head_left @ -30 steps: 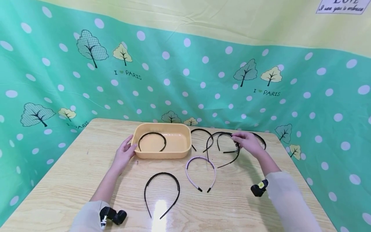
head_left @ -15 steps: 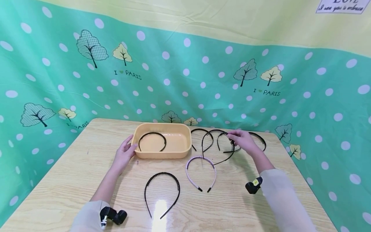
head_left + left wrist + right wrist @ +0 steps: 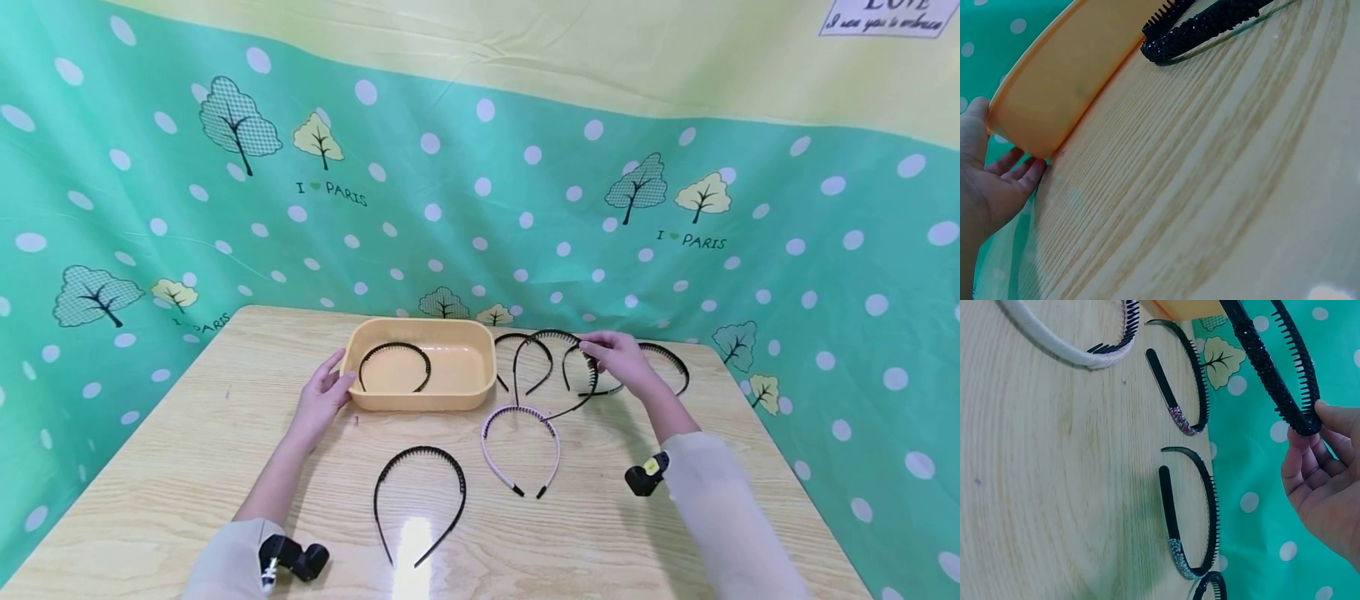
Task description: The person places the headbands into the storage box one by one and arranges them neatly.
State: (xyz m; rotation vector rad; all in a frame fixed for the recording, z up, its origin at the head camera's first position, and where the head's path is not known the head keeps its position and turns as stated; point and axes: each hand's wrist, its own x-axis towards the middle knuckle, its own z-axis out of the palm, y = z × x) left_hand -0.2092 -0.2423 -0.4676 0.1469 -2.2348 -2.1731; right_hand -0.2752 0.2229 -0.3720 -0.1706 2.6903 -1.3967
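My left hand [image 3: 322, 400] grips the left end of a pale orange plastic box [image 3: 420, 402]; in the left wrist view the thumb lies at its rim and the fingers near its base. One black headband [image 3: 430, 367] lies inside the box. My right hand [image 3: 621, 360] pinches another black toothed headband [image 3: 555, 333] by its glittery band, raised above the table. In the right wrist view, thumb and fingertips hold this headband [image 3: 1263, 359] at its curved top. Below it on the table lies a lilac-white headband [image 3: 486, 454].
Nearest the front lies a black glittery headband [image 3: 422, 450]. Along the back edge rest several more, including one with pink glitter [image 3: 1179, 419], one with silvery glitter [image 3: 1179, 556] and one at the far right [image 3: 678, 362]. A green dotted cloth [image 3: 525, 250] hangs behind the wooden table [image 3: 225, 433].
My right hand has moved left with the black headband, toward the box. The left hand stays where it was on the box.
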